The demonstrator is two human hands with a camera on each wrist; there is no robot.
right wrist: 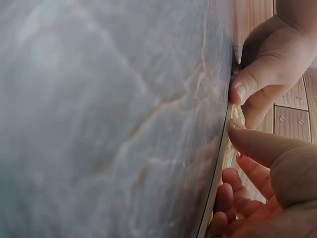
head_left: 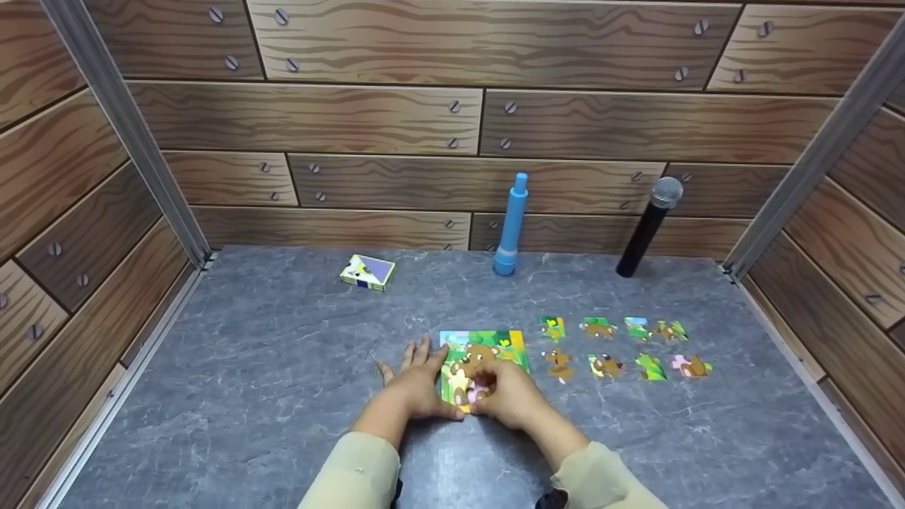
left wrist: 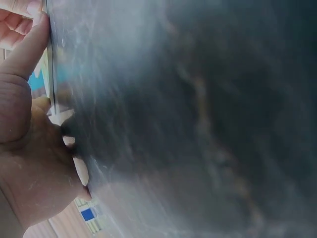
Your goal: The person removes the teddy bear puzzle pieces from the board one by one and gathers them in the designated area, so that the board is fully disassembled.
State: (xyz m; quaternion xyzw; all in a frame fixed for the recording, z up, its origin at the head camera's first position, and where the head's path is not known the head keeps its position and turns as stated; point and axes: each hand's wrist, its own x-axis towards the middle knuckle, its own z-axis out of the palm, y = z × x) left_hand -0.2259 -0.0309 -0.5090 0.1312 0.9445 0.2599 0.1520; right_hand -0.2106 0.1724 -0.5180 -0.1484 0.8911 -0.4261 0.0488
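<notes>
A bear jigsaw puzzle (head_left: 488,338) lies flat on the grey marbled table, largely assembled where it shows. My left hand (head_left: 416,385) rests along its left side, fingers spread, with the thumb at the bottom edge. Over the lower right part curls my right hand (head_left: 515,396), whose thumb and fingers pinch a pink and brown puzzle piece (head_left: 478,390); the hand hides much of that corner. In the right wrist view both thumbs meet the puzzle's near edge, left thumb (right wrist: 241,91) beside right thumb (right wrist: 252,141).
Several loose puzzle pieces (head_left: 606,365) lie in two rows to the right. Farther back are a small box (head_left: 368,272), an upright blue tube-like object (head_left: 512,226) and a black microphone (head_left: 645,230). Wood-patterned walls (head_left: 396,120) enclose the table on three sides.
</notes>
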